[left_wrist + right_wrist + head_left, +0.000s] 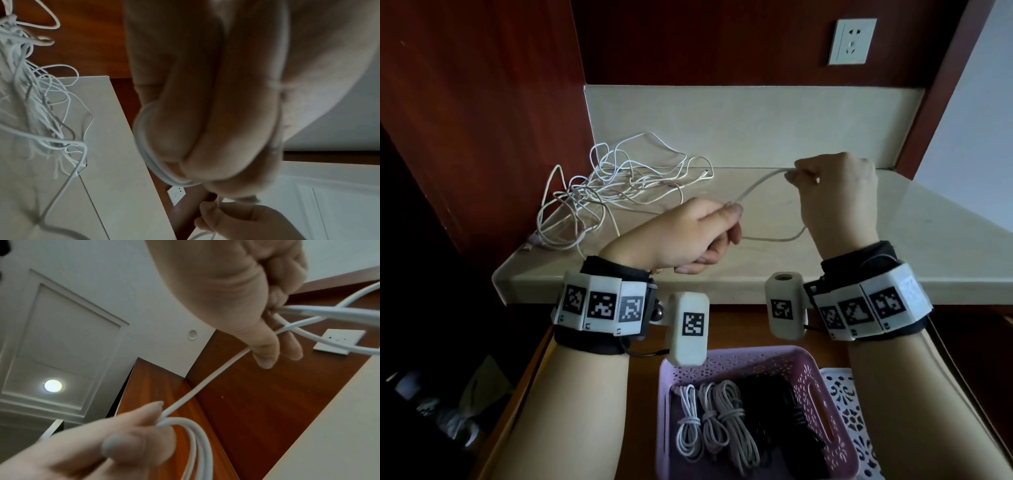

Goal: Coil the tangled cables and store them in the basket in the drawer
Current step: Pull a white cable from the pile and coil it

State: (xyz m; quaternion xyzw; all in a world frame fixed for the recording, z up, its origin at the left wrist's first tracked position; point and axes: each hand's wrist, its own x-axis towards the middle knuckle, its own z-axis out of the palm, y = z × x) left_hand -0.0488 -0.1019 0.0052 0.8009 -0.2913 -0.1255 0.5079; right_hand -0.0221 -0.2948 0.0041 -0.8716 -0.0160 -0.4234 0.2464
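Observation:
A white cable (756, 183) runs taut between my two hands above the counter. My left hand (698, 236) grips several loops of it wound round the fingers (156, 146), seen again as a coil (195, 443) in the right wrist view. My right hand (832, 192) is fisted and pinches the cable (205, 381) between thumb and fingers; a slack loop (774, 238) hangs under it to the counter. A tangled pile of white cables (613, 185) lies at the counter's back left. The purple basket (822, 404) in the open drawer holds several coiled cables (715, 425).
The beige counter (825, 267) is boxed in by red wooden panels on the left and behind. A wall socket (852, 41) sits on the back panel. A white perforated basket (852, 421) stands right of the purple one. The drawer's wooden floor (640, 411) shows to the left.

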